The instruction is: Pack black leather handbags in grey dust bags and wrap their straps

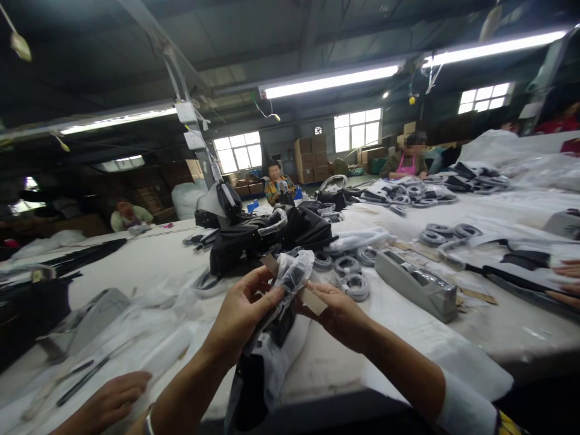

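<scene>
The plastic-wrapped piece (pixel 294 272), dark inside its clear film, is sitting in midair between the person's two hands, above the near middle of the table (pixel 338 368). The left hand (pixel 256 296) is gripping it from the side, thumb pressing on the film and fingers curling behind; a tan strip (pixel 270 264) is jutting out above those fingers. The right hand (pixel 338 311) is pinching a tan card (pixel 313 301) just beside the wrapped piece; whether its hidden fingertips are also touching the film, I cannot tell.

Below the hands, a black item (pixel 249 386) partly covered in film is hanging toward the table's near edge. Directly beyond, a heap of black bags (pixel 235 244) is blocking the view of the table behind it. Grey coils (pixel 354 287) are lying right of the heap, and a grey tape dispenser (pixel 414 284) is standing farther right. Thin plastic sheets (pixel 158 338) are spreading over the left side, with a dark stick (pixel 83 380) lying near a co-worker's hand (pixel 120 396). Another co-worker's hand (pixel 568 278) is resting on black-and-white material (pixel 521 260) at the right edge. Farther back, more people are sitting along the tables.
</scene>
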`<move>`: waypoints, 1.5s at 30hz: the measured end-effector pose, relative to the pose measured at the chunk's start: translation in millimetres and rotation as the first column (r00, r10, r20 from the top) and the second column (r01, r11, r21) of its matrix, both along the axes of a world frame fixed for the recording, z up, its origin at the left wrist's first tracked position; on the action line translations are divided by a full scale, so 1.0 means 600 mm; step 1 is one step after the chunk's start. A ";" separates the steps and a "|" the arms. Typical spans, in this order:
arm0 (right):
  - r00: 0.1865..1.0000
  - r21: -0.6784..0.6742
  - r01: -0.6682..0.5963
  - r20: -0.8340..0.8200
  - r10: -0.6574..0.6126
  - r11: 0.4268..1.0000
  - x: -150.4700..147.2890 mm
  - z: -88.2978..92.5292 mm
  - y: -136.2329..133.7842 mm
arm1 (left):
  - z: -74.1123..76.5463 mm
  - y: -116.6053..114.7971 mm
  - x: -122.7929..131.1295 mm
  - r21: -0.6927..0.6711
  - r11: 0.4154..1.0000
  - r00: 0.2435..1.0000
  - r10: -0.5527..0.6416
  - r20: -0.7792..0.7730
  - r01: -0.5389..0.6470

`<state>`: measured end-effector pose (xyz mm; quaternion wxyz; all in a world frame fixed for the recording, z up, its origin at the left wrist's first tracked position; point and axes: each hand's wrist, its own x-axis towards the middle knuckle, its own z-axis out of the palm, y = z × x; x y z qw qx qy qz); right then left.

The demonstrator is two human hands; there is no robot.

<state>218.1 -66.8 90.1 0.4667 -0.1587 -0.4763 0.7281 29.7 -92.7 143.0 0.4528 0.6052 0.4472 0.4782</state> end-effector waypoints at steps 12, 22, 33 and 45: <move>0.920 0.102 0.390 0.007 -0.393 0.915 -0.052 0.004 -0.021 | -0.008 -0.004 0.014 0.192 0.974 0.987 0.136 -0.085 -0.118; 0.872 0.121 0.488 -0.021 -0.489 0.864 -0.070 0.008 -0.020 | -0.005 -0.016 0.022 0.407 0.903 0.955 0.231 -0.188 -0.138; 0.866 0.114 0.499 -0.033 -0.499 0.859 -0.086 0.003 -0.024 | 0.022 -0.014 0.003 0.551 0.832 0.863 0.327 -0.385 -0.069; 0.886 0.073 0.462 -0.094 -0.455 0.884 -0.095 0.009 -0.020 | 0.018 -0.026 0.004 0.804 0.586 0.657 0.646 -0.388 -0.101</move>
